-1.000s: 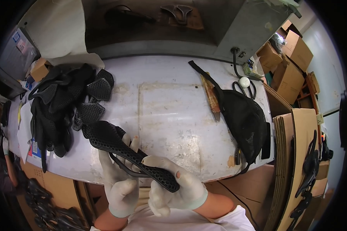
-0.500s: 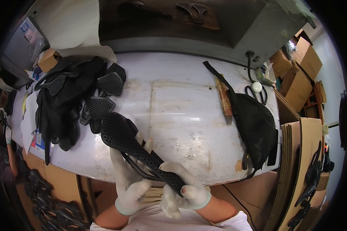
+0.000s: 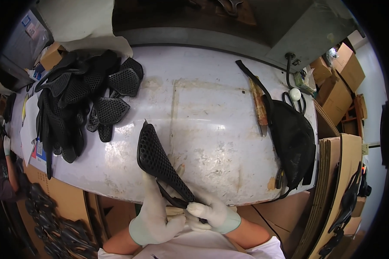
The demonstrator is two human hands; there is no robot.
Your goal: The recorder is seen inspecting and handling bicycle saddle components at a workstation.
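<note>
Over the table's front edge, a black bicycle saddle [image 3: 157, 155] with a honeycomb surface is held tilted, its wide end up and away from me. My right hand [image 3: 209, 211], in a whitish glove, grips the narrow nose, the thumb lying across it. My left hand [image 3: 155, 216], gloved too, cups the saddle from beneath on its left side. Most of the left fingers are hidden behind the saddle, though a fingertip shows on its far side. A thin black rail or strip [image 3: 170, 198] runs under the saddle between the hands.
A heap of black honeycomb pads [image 3: 73, 90] lies at the table's left. On the right are a worn blade tool [image 3: 259, 103] and black fabric [image 3: 289, 142]. A grey metal cabinet [image 3: 194, 41] borders the back. Black saddles [image 3: 60, 224] rest lower left; another person's arm [image 3: 11, 168] shows far left.
The saddle has turned: its wide end has swung right and now shows more edge-on. My left hand has shifted right and more behind it; the right hand keeps hold of the nose.
</note>
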